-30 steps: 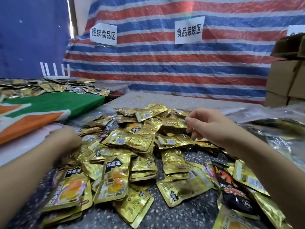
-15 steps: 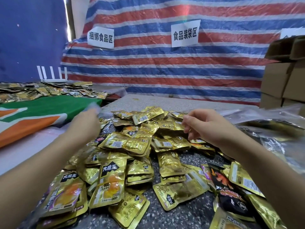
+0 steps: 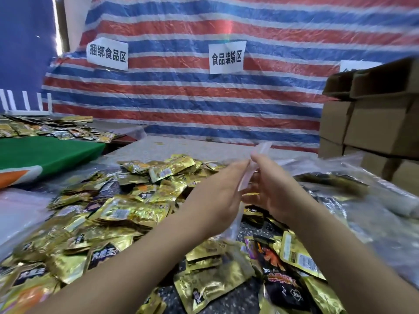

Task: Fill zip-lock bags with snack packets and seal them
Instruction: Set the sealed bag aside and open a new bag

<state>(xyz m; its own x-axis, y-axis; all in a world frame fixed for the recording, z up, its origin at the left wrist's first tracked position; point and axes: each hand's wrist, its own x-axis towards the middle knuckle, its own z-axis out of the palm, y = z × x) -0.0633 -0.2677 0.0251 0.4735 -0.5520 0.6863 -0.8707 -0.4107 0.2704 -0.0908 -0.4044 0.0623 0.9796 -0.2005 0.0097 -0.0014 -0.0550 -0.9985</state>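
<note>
Above the heap of gold snack packets (image 3: 127, 214) on the speckled table (image 3: 229, 301), left hand (image 3: 217, 191) and right hand (image 3: 272, 189) close together, both pinching a clear zip-lock bag (image 3: 254, 164) held upright between them. Filled clear bags (image 3: 353, 191) along the table's right edge, cardboard boxes (image 3: 374, 123) behind.

Both bare forearms reach forward and meet above the pile of snack packets (image 3: 127, 214). The left hand (image 3: 217, 191) and right hand (image 3: 272, 189) face each other, fingertips pinching a clear zip-lock bag (image 3: 260, 152) between them.
</note>
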